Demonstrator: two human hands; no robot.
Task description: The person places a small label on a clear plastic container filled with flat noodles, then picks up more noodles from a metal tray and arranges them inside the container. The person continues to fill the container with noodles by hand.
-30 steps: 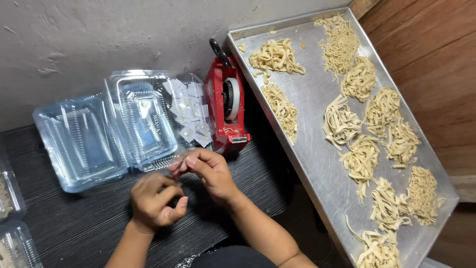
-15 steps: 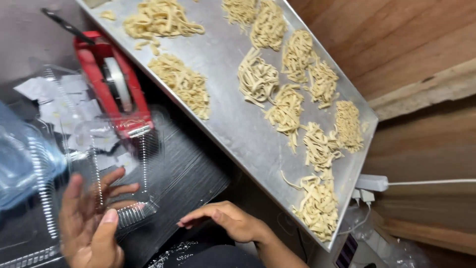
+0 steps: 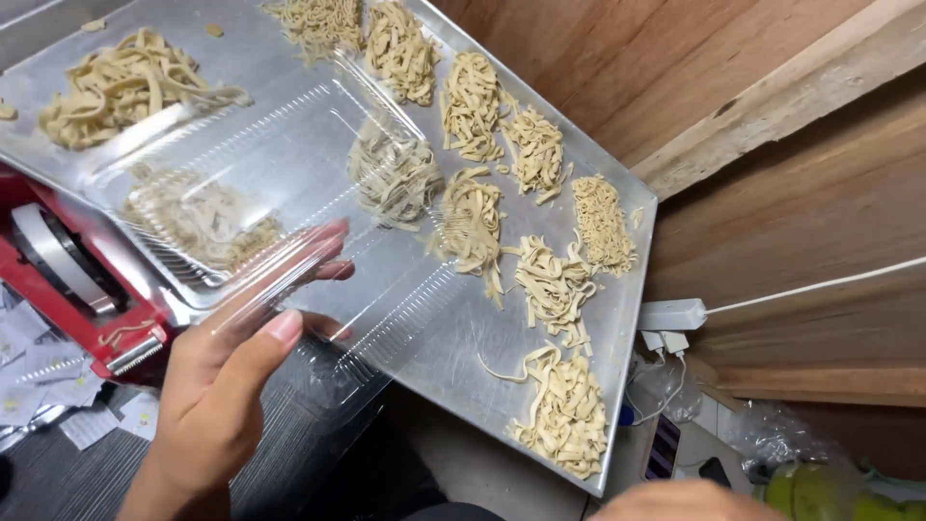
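My left hand (image 3: 222,396) grips a clear plastic clamshell container (image 3: 289,174) by its near edge, thumb on top and fingers underneath. The open container hangs tilted over a long metal tray (image 3: 280,58) that holds several nests of pale raw noodles (image 3: 555,280). Some nests show through the clear plastic. Only a sliver of my right hand (image 3: 685,504) appears at the bottom edge, below the tray's near corner, and its fingers are hidden.
A red tape dispenser (image 3: 68,289) stands left of the tray, with small white paper labels (image 3: 39,376) on the dark table. A white power strip (image 3: 675,314) with a cable lies by the wooden wall (image 3: 772,96). Green fruit (image 3: 820,492) sits at the bottom right.
My left hand has lifted the clear container up and right, over the noodle tray. My right hand has dropped toward the bottom edge of the view. The camera has swung right.
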